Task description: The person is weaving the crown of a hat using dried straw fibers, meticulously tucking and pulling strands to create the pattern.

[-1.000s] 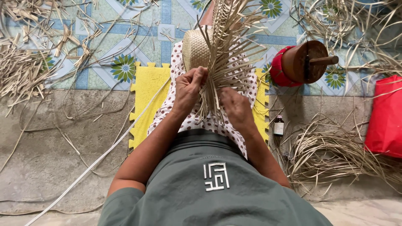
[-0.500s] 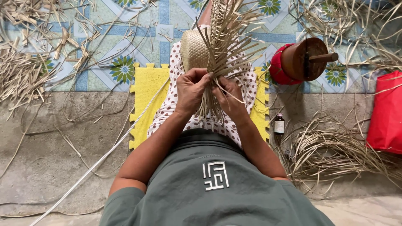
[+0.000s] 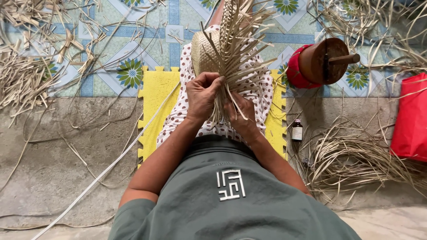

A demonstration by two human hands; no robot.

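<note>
A partly woven straw piece (image 3: 205,54) with a rounded woven dome and many loose strips (image 3: 242,49) fanning out rests over my lap. My left hand (image 3: 202,94) pinches strips at the lower edge of the weave. Beneath the strips, my right hand (image 3: 242,115) has its fingers curled around a bundle of them. Both hands sit close together above my spotted trousers (image 3: 178,120). A long pale strip (image 3: 102,171) trails from the work down to the lower left.
I sit on a yellow foam mat (image 3: 153,102) over tiled and concrete floor. A wooden mould on a red base (image 3: 322,62) lies at the right, with a small dark bottle (image 3: 297,130), a red bag (image 3: 411,120) and a coil of straw (image 3: 356,155). Straw scraps (image 3: 26,75) litter the left.
My hands have drawn closer together on the strips. The left hand shifted up to the weave's edge and the right hand slid under the bundle.
</note>
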